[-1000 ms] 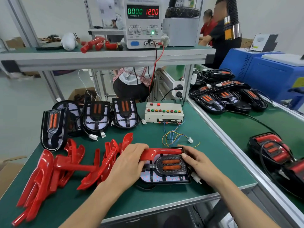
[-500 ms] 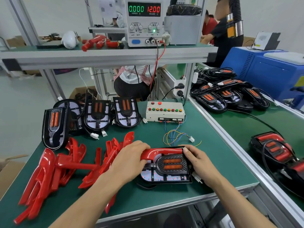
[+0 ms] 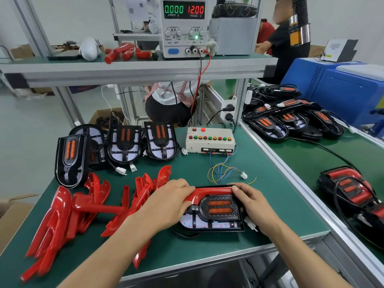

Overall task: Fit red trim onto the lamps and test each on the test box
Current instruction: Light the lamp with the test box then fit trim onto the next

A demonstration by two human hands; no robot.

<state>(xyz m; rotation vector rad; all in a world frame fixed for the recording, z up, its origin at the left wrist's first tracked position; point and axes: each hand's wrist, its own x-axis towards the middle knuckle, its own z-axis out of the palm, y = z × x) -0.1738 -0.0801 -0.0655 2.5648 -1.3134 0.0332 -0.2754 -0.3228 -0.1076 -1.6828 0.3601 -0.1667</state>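
Lamp (image 3: pixel 212 215) under work lies flat at the near edge of the green bench (image 3: pixel 270 204), and I see it from above, its two orange bars facing up. Going big to small: the bench first, with a second green bench (image 3: pixel 311 163) to the right carrying a heap of black lamps (image 3: pixel 291 119) at its far end. On the shelf above stands the power supply (image 3: pixel 184 28), its display reading 0.000 and 12.00. On my bench, four bare lamps (image 3: pixel 124 144) lean in a row at the back left, and a big spread of loose red trims (image 3: pixel 79 210) lies in front of them. The test box (image 3: pixel 209 140) sits behind the lamp, its coloured wires (image 3: pixel 222 173) trailing toward it. Now the hands: left hand (image 3: pixel 168 204) curls over the left bend of the red trim (image 3: pixel 212 193), which lies along the lamp's far edge. Right hand (image 3: pixel 251 206) grips the lamp's right end, fingertips (image 3: pixel 235 189) on the trim. A white plug (image 3: pixel 250 224) pokes out under the right hand.
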